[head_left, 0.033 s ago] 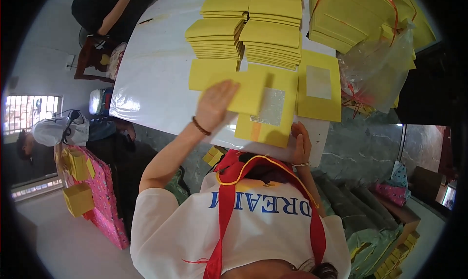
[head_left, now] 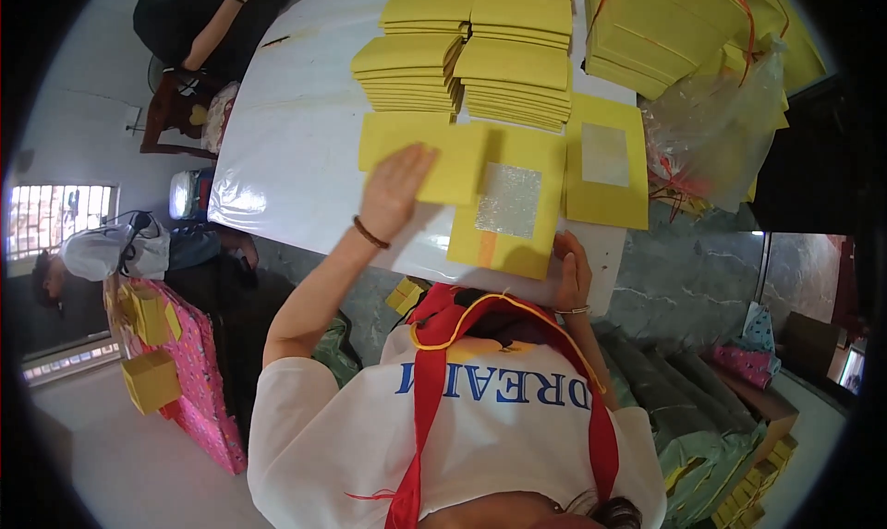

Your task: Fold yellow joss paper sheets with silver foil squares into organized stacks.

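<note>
My left hand (head_left: pixel 395 185) is closed on a plain yellow paper piece (head_left: pixel 457 164), its fingers together on top and the thumb hidden. This piece lies over or just above another yellow piece at the left and the edge of a yellow sheet (head_left: pixel 545 206) with a shiny grey patch and a small orange strip. My right hand (head_left: pixel 573 272) rests by that sheet's lower right corner at the table's edge, fingers stretched out, with nothing seen in it. Farther right lies a second yellow sheet (head_left: pixel 637 173) with a pale patch.
Stacks of folded yellow pieces (head_left: pixel 513 67) stand beyond my hands on the white table (head_left: pixel 296 159). Bundled yellow paper (head_left: pixel 647 30) with red ties and a clear plastic bag (head_left: pixel 721 141) sit at the right. A co-worker's arm (head_left: pixel 217 30) shows at the far left.
My left hand and the yellow piece in it have shifted a little left and away from me, uncovering more of the grey patch. My right hand stays in place.
</note>
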Action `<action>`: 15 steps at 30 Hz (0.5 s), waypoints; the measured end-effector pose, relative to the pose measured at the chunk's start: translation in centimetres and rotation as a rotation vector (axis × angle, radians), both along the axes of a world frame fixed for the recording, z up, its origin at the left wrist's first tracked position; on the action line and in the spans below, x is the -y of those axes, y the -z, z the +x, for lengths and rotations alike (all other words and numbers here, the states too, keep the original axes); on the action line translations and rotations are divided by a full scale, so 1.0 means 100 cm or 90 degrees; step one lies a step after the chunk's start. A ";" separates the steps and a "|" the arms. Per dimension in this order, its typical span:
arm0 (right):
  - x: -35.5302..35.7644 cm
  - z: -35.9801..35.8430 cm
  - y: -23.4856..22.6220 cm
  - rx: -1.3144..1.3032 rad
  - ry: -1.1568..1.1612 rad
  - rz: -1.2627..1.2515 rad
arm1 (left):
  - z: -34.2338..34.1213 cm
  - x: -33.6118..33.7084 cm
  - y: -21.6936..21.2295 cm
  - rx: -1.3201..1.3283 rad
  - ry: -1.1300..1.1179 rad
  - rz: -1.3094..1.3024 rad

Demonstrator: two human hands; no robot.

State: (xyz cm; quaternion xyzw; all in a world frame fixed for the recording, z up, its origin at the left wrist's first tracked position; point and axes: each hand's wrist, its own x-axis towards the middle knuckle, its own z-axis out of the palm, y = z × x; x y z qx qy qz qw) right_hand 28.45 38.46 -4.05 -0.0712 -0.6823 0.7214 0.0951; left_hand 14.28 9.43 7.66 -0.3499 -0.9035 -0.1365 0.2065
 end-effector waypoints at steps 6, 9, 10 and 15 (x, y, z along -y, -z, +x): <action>0.006 -0.004 -0.010 0.003 0.028 0.154 | -0.054 0.055 0.043 -0.046 -0.032 -0.087; 0.006 -0.004 -0.004 0.013 0.045 0.153 | -0.055 0.055 0.065 0.077 -0.025 -0.111; 0.008 -0.005 -0.005 0.016 0.054 0.134 | -0.056 0.056 0.071 0.080 -0.023 -0.111; 0.008 -0.005 -0.008 0.003 0.068 0.210 | -0.061 0.061 0.078 0.136 -0.003 -0.111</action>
